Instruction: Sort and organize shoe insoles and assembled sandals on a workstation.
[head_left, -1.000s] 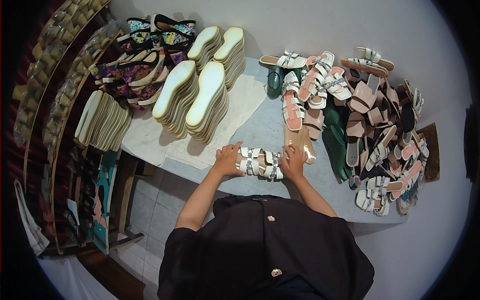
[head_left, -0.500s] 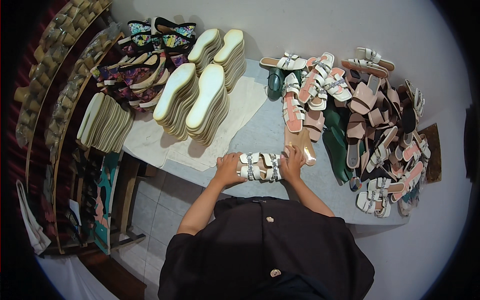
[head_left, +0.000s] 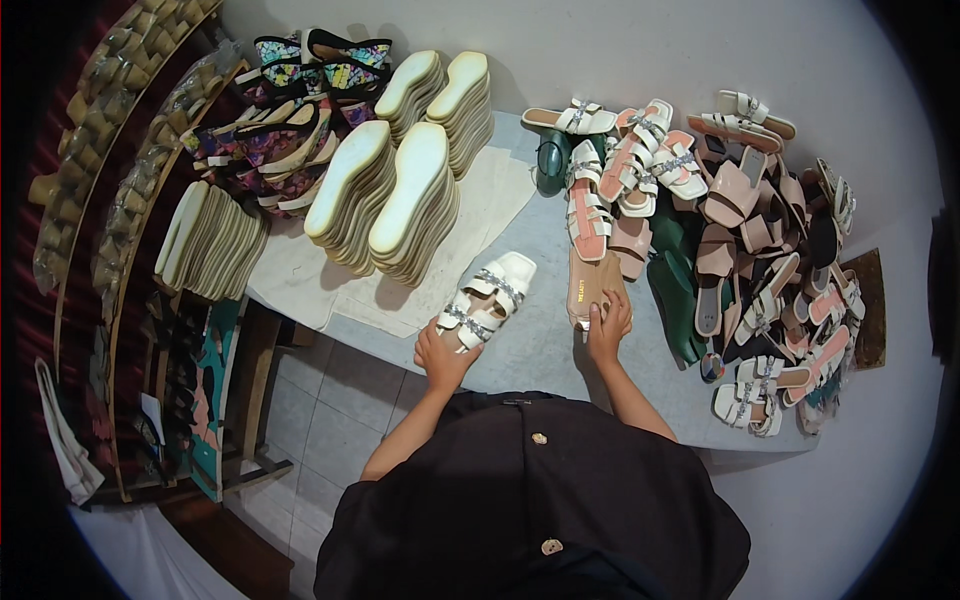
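Note:
My left hand (head_left: 447, 355) is closed round the near end of a white sandal (head_left: 487, 300) with silver chain trim on its straps. The sandal is tilted, its square toe pointing away and to the right over the table. My right hand (head_left: 610, 325) grips the near end of a tan insole (head_left: 588, 278) with small gold print on it. A white sandal with a pink footbed (head_left: 588, 215) lies just beyond that insole. Part of the insole is hidden behind my right fingers.
Tall stacks of pale foot-shaped soles (head_left: 410, 190) stand on a cream cloth (head_left: 480, 225) to the left. Patterned wedge shoes (head_left: 290, 135) are piled behind them. Green shoe lasts (head_left: 678, 305) and a heap of pink and white sandals (head_left: 740, 200) fill the right. Shelves (head_left: 130, 210) line the far left.
My right hand has let go of the white sandal and taken hold of the tan insole. My left hand has turned the sandal from lying crosswise to pointing away.

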